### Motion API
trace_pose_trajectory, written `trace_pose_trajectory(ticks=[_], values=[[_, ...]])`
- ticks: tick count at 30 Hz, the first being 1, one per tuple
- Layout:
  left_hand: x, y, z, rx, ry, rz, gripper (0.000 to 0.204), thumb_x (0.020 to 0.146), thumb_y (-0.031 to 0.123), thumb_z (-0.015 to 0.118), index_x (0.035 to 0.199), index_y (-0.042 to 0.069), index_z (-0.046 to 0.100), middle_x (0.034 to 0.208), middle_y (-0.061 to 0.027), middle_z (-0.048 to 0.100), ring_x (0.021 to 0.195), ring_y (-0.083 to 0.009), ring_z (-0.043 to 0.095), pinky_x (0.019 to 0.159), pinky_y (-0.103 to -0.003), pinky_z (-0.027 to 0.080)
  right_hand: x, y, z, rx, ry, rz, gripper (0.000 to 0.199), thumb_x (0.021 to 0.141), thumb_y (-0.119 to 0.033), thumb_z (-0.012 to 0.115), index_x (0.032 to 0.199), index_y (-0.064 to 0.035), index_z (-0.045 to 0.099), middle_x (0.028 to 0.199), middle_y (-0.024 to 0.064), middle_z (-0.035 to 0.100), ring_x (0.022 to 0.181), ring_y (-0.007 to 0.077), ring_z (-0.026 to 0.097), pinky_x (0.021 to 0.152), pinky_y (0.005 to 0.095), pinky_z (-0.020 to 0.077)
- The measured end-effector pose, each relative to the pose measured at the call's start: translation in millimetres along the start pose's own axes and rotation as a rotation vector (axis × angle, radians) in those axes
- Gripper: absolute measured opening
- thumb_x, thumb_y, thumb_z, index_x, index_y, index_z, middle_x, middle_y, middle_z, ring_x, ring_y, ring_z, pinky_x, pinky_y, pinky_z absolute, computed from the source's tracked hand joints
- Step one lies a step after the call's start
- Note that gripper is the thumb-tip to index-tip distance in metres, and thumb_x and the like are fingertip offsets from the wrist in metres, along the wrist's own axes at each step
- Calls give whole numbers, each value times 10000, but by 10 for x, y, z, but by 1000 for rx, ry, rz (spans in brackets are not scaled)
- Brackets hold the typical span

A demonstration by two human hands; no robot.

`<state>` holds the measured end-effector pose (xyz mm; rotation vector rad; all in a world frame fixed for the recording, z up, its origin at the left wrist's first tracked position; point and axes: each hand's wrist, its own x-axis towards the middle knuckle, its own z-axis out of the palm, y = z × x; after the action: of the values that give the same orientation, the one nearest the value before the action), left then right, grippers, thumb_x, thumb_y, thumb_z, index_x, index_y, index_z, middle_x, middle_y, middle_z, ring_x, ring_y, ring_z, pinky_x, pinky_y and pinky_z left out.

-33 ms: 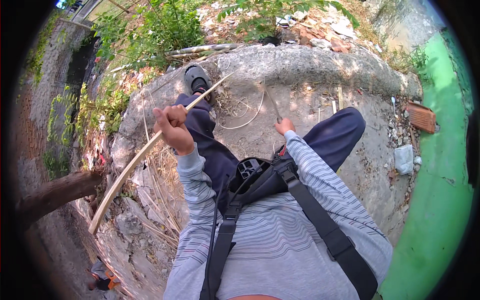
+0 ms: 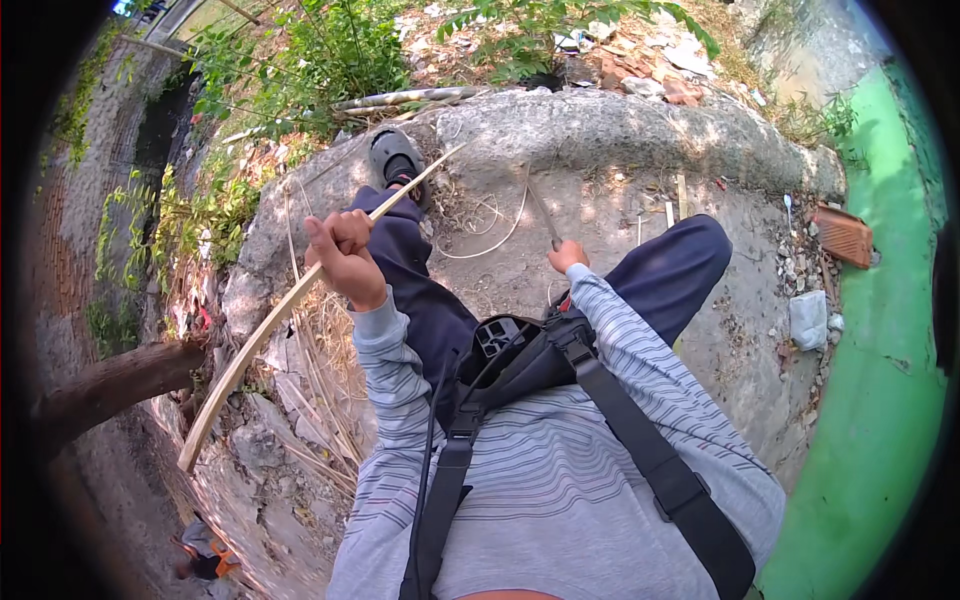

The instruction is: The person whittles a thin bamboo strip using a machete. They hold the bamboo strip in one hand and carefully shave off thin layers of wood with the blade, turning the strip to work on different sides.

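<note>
A long pale bamboo strip (image 2: 240, 365) slants across the left side, wide at its near end and narrowing to a point past the shoe. My left hand (image 2: 347, 258) is closed round it near the middle, thumb up. In my right hand (image 2: 568, 256), beside my right knee, is the handle end of a knife; its long, narrow grey blade (image 2: 543, 210) points away from me over the ground. Most of the handle is hidden by the fingers. Left of the blade, a thin white strip (image 2: 500, 240) curls on the ground. The bamboo and the knife are apart.
A rough concrete ledge (image 2: 600, 125) runs ahead of me, with plants and rubble beyond. Thin strips (image 2: 325, 400) and a brown trunk (image 2: 125, 385) are at left. On the right are an orange tile-like piece (image 2: 843, 235), a whitish bag (image 2: 808, 318) and a green wall (image 2: 890, 340).
</note>
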<state>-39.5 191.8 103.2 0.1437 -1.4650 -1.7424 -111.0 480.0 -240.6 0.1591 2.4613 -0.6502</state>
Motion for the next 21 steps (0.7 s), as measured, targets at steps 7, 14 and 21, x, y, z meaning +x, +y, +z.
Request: trace_pose_trajectory(ticks=[7,14,21], values=[[28,-97,53,-108,-38,-68,580,1119,438,330,635,143,208,555,29,156,514,-119,129,538,-345,203,-160,17,481,-245,-447,-437,320,781,-322,705,980,-75,749,982,258,715,955,405,706,817,508,550],[25,-158,-37,-187,-91,-98,580,1119,448,324,633,151,215,550,34,160,519,-118,130,545,-340,204,-402,-158,410,-216,-711,-733,332,698,-340,730,812,-43,634,816,236,678,784,398,661,714,520,499],[-35,-387,-122,-238,46,-125,569,1122,429,326,637,148,223,559,37,177,515,-110,147,542,-322,216,-141,-63,-541,-183,-243,-201,530,808,-483,695,1044,-12,750,1058,279,715,999,440,692,880,495,549]])
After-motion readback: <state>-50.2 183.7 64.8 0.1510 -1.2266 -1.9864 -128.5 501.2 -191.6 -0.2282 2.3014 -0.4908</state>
